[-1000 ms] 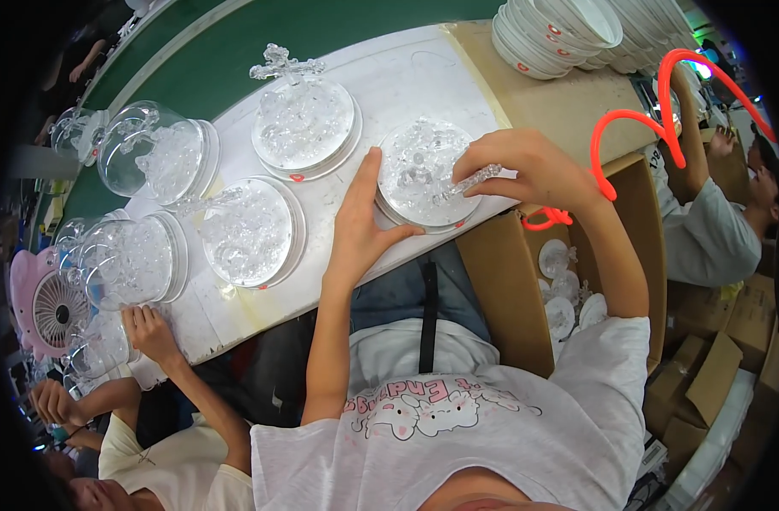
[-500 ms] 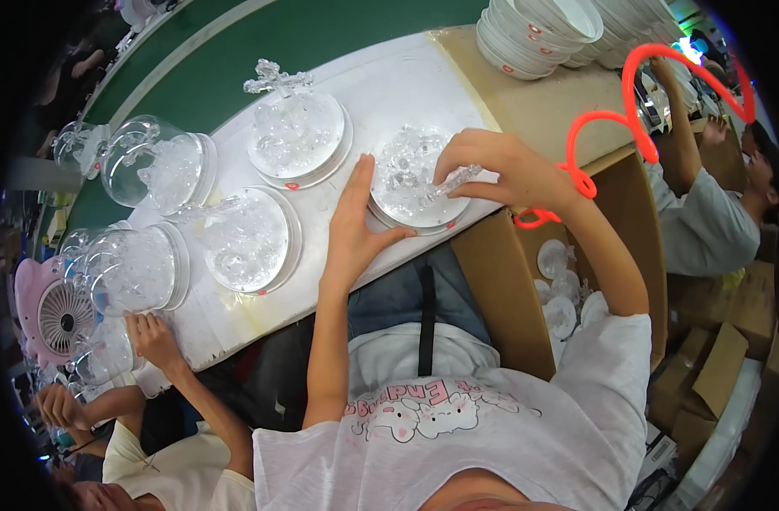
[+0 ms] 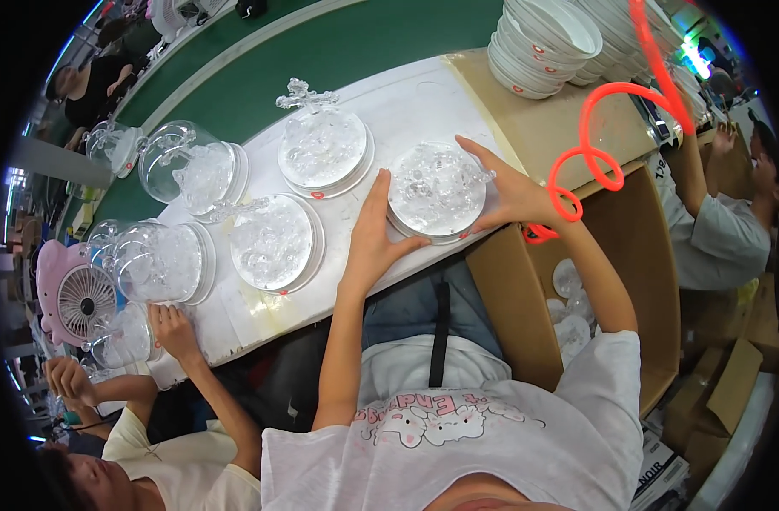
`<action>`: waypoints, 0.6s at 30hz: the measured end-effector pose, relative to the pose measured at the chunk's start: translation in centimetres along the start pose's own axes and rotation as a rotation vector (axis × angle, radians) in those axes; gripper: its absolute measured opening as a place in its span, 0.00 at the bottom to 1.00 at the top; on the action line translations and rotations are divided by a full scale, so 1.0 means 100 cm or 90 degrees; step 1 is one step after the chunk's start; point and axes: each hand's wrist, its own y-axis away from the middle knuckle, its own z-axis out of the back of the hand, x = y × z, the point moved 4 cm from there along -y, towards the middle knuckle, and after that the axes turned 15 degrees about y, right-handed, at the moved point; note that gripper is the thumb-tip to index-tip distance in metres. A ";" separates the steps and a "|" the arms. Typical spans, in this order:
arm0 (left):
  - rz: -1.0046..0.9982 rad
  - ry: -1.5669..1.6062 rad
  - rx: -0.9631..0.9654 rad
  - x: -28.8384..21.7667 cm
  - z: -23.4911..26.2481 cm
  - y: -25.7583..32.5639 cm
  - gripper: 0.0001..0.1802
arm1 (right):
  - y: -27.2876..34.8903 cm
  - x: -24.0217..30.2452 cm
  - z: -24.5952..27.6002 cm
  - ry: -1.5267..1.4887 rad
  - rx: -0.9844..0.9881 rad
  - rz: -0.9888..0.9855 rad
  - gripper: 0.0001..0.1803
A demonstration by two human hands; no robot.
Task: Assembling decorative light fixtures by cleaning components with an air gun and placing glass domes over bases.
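Observation:
A round white base (image 3: 445, 238) lies on the tabletop, topped by a clear plastic ornament (image 3: 436, 187) with a lumpy, branching surface. Along its left side stretch the fingers of my left hand (image 3: 374, 238), the thumb by the near edge. My right hand (image 3: 517, 194) spans the right side, index finger toward the far edge and thumb near the front. Together both hands cup the base. To the left stand a similar base with a clear ornament (image 3: 324, 149) and another (image 3: 272, 243), nearer me.
Clear-domed pieces (image 3: 164, 262) stand farther left, near a co-worker's hand (image 3: 175, 330) and a pink fan (image 3: 70, 294). Stacked white bowls (image 3: 534, 60) occupy the far right. A red coiled cord (image 3: 601, 162) hangs by my right wrist, above an open cardboard box (image 3: 513, 307) holding clear parts.
My right hand has moved from the ornament's top to the base's right side. My left thumb now lies along the near edge. The whole view has shifted slightly.

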 end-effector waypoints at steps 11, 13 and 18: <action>-0.042 -0.006 -0.031 0.011 0.008 0.003 0.60 | 0.007 0.080 0.026 0.230 -0.238 -0.131 0.32; -0.050 0.027 -0.024 0.013 0.002 0.000 0.60 | 0.009 0.077 0.015 0.265 -0.282 -0.135 0.29; -0.100 0.038 -0.035 0.013 0.004 0.008 0.60 | -0.006 0.068 -0.007 -0.095 -0.307 -0.131 0.15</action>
